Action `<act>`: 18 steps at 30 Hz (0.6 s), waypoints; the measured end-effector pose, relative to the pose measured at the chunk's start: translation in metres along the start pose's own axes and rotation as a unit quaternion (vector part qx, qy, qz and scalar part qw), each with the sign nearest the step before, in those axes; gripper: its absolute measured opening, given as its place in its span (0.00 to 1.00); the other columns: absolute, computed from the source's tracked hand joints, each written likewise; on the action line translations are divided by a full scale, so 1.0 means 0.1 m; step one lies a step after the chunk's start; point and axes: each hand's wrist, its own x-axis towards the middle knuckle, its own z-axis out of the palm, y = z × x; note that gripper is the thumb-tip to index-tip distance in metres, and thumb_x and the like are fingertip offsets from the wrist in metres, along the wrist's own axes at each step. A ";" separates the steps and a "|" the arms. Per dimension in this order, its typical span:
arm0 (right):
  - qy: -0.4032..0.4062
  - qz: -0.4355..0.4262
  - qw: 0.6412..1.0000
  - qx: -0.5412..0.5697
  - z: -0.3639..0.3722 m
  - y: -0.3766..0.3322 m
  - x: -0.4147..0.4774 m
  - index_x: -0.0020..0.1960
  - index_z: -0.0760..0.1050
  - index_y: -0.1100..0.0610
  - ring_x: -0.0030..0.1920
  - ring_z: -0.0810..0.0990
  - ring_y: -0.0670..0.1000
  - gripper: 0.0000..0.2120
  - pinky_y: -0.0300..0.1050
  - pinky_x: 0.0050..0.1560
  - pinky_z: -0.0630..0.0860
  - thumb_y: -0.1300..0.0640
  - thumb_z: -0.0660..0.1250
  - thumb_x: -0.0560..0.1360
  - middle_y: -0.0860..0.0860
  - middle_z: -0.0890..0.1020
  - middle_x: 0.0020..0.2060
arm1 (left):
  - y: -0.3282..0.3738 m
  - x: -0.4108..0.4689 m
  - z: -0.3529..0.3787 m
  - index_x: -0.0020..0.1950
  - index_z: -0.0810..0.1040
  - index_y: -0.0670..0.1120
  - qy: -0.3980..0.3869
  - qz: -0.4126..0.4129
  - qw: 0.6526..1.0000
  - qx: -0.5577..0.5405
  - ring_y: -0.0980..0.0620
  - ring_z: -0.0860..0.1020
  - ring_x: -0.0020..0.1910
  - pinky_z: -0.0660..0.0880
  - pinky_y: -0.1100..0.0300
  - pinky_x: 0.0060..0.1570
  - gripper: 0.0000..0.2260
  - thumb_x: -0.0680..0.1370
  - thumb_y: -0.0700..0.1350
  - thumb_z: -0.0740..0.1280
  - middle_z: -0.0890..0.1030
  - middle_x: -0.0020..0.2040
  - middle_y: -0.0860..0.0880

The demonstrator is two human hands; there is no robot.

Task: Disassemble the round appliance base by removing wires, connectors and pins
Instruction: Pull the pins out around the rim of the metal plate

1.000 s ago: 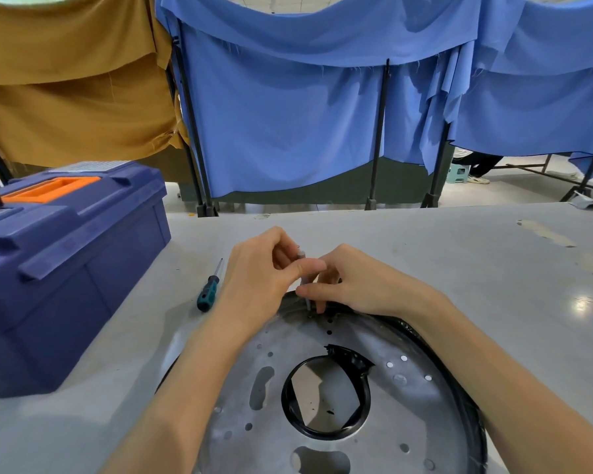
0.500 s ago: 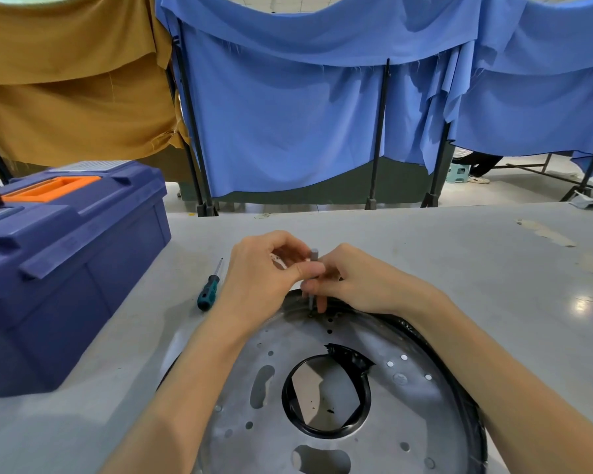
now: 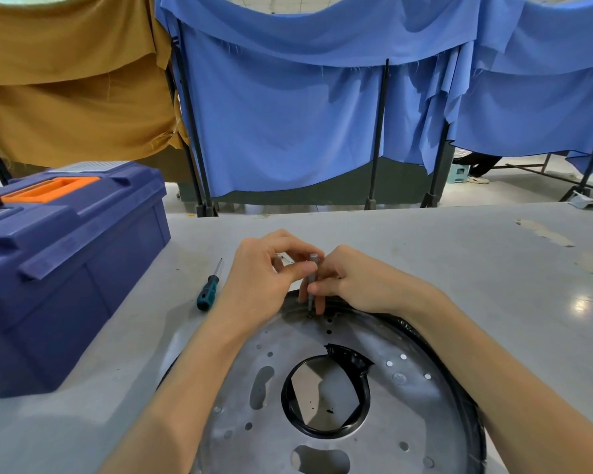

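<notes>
The round appliance base (image 3: 404, 405), a grey metal disc with many holes and a black rubber rim, lies on the table in front of me. Its centre opening has a black ring. A thin grey metal pin (image 3: 311, 285) stands upright over a hole near the disc's far edge. My left hand (image 3: 271, 278) pinches the pin's upper part between thumb and fingers. My right hand (image 3: 353, 285) pinches its lower part, fingertips close to the disc.
A teal-handled screwdriver (image 3: 208, 292) lies on the grey table (image 3: 493, 268) left of my hands. A large blue toolbox (image 3: 62, 268) with an orange handle stands at the left. Blue and brown curtains hang behind the table.
The pin has come up: its top now shows well above my fingers, where a second ago it was mostly hidden. Both hands rose slightly with it.
</notes>
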 end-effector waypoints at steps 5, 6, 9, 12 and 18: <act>0.005 -0.008 1.000 -0.006 0.00 -0.03 -0.02 0.43 0.81 0.57 0.33 0.79 0.45 0.10 0.36 0.38 0.73 0.51 0.69 0.77 0.51 0.85 0.33 | -0.02 -0.01 0.02 0.35 0.78 0.48 0.062 -0.036 0.997 0.015 0.64 0.74 0.30 0.68 0.72 0.33 0.08 0.68 0.40 0.76 0.80 0.34 0.54; 0.009 -0.010 1.000 -0.007 0.01 -0.03 -0.02 0.43 0.80 0.57 0.34 0.79 0.47 0.09 0.38 0.40 0.75 0.51 0.69 0.77 0.51 0.85 0.33 | -0.01 -0.01 0.02 0.35 0.78 0.48 0.057 -0.035 0.998 0.018 0.64 0.73 0.30 0.68 0.72 0.33 0.08 0.68 0.40 0.76 0.80 0.34 0.54; 0.017 -0.006 1.000 -0.004 0.00 -0.01 -0.01 0.41 0.80 0.56 0.40 0.82 0.52 0.10 0.50 0.50 0.76 0.56 0.66 0.79 0.53 0.85 0.35 | 0.02 -0.01 0.02 0.48 0.82 0.50 0.012 -0.013 1.000 0.001 0.61 0.74 0.35 0.68 0.69 0.35 0.10 0.70 0.39 0.75 0.81 0.39 0.54; 0.012 0.000 1.000 -0.009 0.00 -0.01 0.00 0.43 0.81 0.60 0.42 0.82 0.51 0.10 0.52 0.53 0.76 0.59 0.64 0.79 0.54 0.85 0.36 | 0.02 0.00 0.01 0.54 0.83 0.49 -0.009 0.006 1.000 -0.007 0.61 0.75 0.38 0.68 0.67 0.36 0.13 0.72 0.36 0.72 0.81 0.43 0.54; 0.008 -0.009 1.000 -0.004 0.01 -0.03 -0.02 0.45 0.81 0.58 0.32 0.77 0.44 0.09 0.33 0.37 0.70 0.52 0.69 0.76 0.52 0.85 0.34 | -0.01 -0.01 0.03 0.37 0.79 0.45 0.056 -0.032 0.998 0.026 0.64 0.71 0.28 0.67 0.74 0.31 0.07 0.68 0.41 0.77 0.80 0.34 0.53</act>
